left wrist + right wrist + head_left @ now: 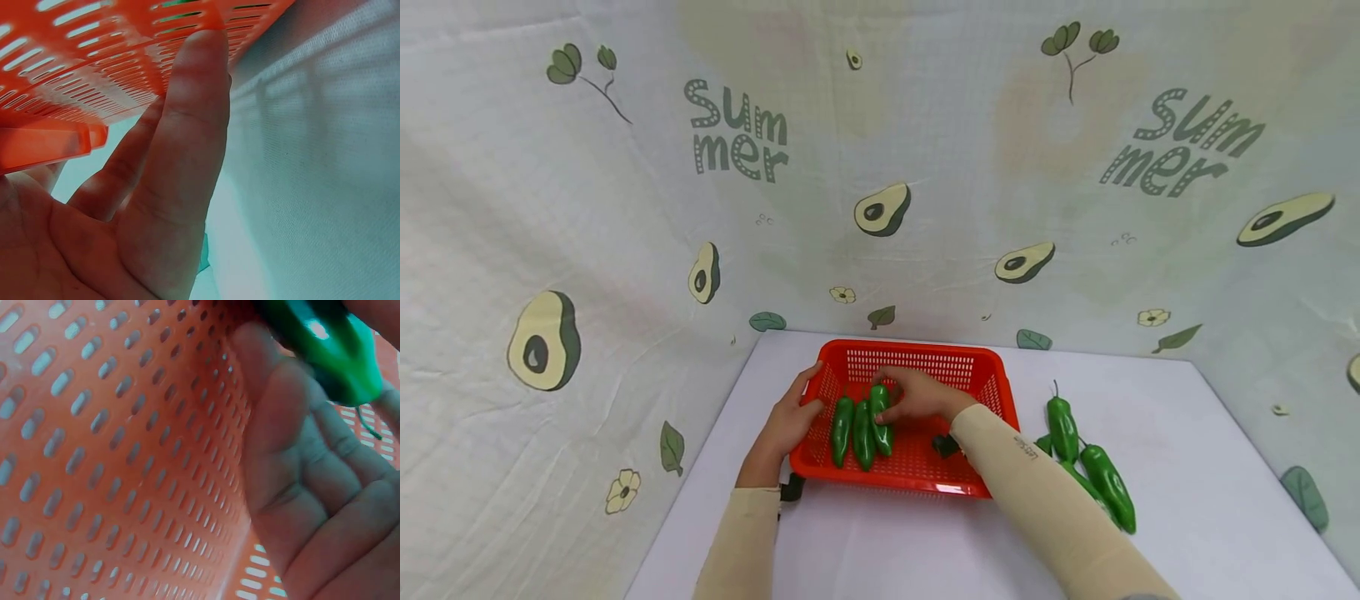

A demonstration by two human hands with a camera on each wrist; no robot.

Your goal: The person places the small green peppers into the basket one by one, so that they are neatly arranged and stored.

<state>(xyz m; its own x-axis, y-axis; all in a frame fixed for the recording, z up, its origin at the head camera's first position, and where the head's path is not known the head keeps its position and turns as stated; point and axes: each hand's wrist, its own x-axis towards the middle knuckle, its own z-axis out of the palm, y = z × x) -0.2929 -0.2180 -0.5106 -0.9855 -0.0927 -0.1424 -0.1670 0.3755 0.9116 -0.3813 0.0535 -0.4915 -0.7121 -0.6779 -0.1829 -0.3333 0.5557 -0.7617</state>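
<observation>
A red perforated plastic basket (917, 346) stands on the table, holding green peppers at its left side. My left hand (788, 423) grips the basket's left rim; in the left wrist view its fingers (194, 106) lie along the slotted outer wall. Inside the basket, my right hand (917, 396) holds a green pepper (882, 440) between thumb and fingers. That pepper (350, 362) also shows at the top of the right wrist view, stem hanging out. To its left lie two more peppers, the middle one (863, 442) and the leftmost one (842, 433), side by side.
Right of the basket, several green peppers lie in a group on the white table (1187, 467), including an upper one (1063, 429) and a lower one (1108, 487), partly behind my right forearm. A patterned cloth (955, 217) hangs behind and at both sides.
</observation>
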